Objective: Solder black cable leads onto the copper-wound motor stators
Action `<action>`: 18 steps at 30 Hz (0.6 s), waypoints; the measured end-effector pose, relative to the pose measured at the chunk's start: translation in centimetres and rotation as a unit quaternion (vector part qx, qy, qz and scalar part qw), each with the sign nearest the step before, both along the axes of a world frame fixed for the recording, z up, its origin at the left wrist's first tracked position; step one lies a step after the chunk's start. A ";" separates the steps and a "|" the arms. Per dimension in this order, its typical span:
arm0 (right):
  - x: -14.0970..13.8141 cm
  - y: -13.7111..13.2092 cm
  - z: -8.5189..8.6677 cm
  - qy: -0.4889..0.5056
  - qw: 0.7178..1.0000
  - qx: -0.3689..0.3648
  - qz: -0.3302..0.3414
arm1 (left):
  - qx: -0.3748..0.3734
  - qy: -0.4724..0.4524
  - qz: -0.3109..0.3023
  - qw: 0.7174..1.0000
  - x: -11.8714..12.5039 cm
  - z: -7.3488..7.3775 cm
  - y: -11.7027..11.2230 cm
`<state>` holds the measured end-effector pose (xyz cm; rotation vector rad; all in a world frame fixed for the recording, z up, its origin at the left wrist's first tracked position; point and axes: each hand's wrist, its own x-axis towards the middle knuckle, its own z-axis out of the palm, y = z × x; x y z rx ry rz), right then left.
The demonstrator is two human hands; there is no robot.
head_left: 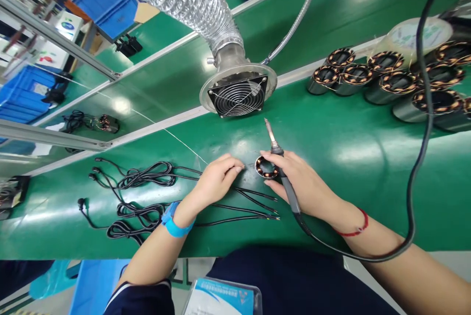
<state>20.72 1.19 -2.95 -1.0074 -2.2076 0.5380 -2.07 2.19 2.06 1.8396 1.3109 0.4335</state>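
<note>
My right hand (303,185) holds a soldering iron (290,190), its tip pointing up and away from me. The thumb and forefinger of that hand also curve around a motor stator (266,167) with copper windings, standing on the green bench. Left of the stator, my left hand (219,177) is closed in a pinch. A thin, pale solder wire (184,144) runs from the upper left into its fingers. Beneath and beside my left hand lie black power cords (147,175) with plugs at the left and stripped ends (270,213) at the right.
A fume extractor fan (239,96) on a silver flexible duct (184,1) hangs just beyond my hands. Several stators (397,82) stand at the back right near a roll of clear tape (419,35). The iron's cable (414,177) loops across the right side.
</note>
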 end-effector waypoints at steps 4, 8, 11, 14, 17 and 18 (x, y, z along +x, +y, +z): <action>0.2 0.2 -0.1 0.004 1.000 0.001 0.012 | -0.060 -0.099 -0.034 0.993 0.6 -0.5 1.4; 0.3 0.5 -0.2 0.003 1.000 -0.018 -0.019 | -0.170 -0.231 0.030 0.957 2.0 -1.5 2.3; 0.4 0.5 -0.4 0.014 0.997 -0.018 -0.079 | -0.182 -0.240 0.091 0.949 2.8 -1.9 1.7; 0.3 0.4 -0.7 0.054 0.990 -0.016 -0.131 | -0.160 -0.145 0.060 0.975 3.5 -2.0 0.6; 0.1 0.2 -1.0 0.077 0.984 -0.019 -0.156 | -0.083 -0.048 0.007 0.995 4.0 -2.1 -0.3; 0.1 0.1 -1.0 0.077 0.984 -0.022 -0.159 | -0.057 -0.038 0.003 0.998 4.0 -2.1 -0.4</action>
